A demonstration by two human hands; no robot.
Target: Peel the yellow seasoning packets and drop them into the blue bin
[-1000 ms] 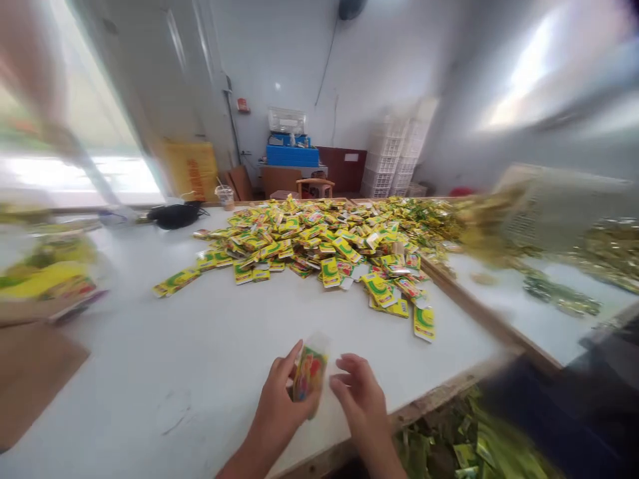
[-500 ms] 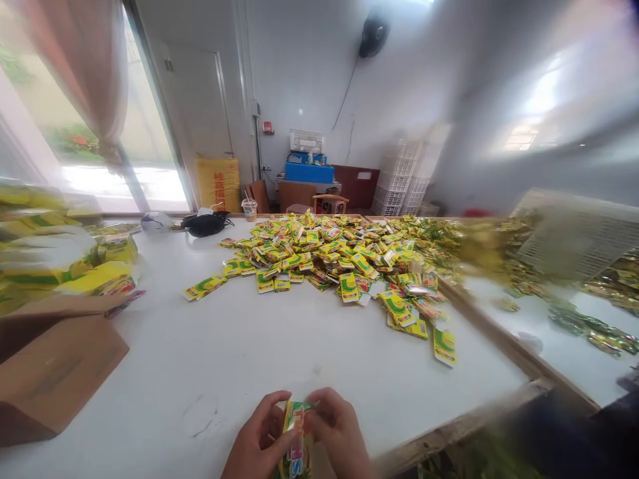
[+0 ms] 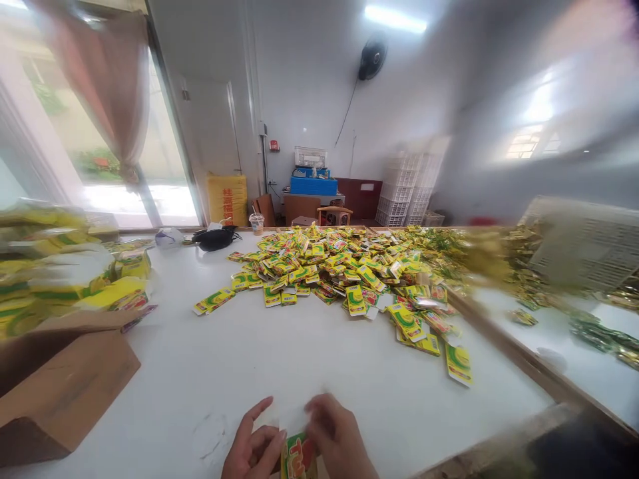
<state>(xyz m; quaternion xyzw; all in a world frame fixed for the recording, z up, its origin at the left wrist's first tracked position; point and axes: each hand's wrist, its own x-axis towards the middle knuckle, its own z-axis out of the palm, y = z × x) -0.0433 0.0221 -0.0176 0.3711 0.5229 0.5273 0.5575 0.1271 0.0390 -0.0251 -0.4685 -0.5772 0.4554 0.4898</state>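
Note:
Low in the view, a small green, yellow and red printed box [image 3: 298, 458] stands between my two hands, its lower end cut off by the frame. My left hand [image 3: 255, 444] grips its left side with the thumb and curled fingers, while the index finger sticks up. On the other side my right hand [image 3: 340, 436] is closed at the upper right edge of the box, slightly blurred. Beyond both hands lies a heap of small yellow boxes [image 3: 319, 266], with one loose box [image 3: 458, 364] at its near right end.
An open brown carton [image 3: 74, 399] sits at left, beside stacked yellow boxes [image 3: 74, 266]. A black item [image 3: 215, 239] and a drink cup [image 3: 256, 223] are at the table's far edge. Right of a wooden strip [image 3: 504, 346] are shiny packets [image 3: 594, 332] and a white crate [image 3: 584, 243].
The small box has moved lower in the frame. My left index finger has lifted off its top, and my right fingers have shifted at its upper edge. The view has tilted up slightly.

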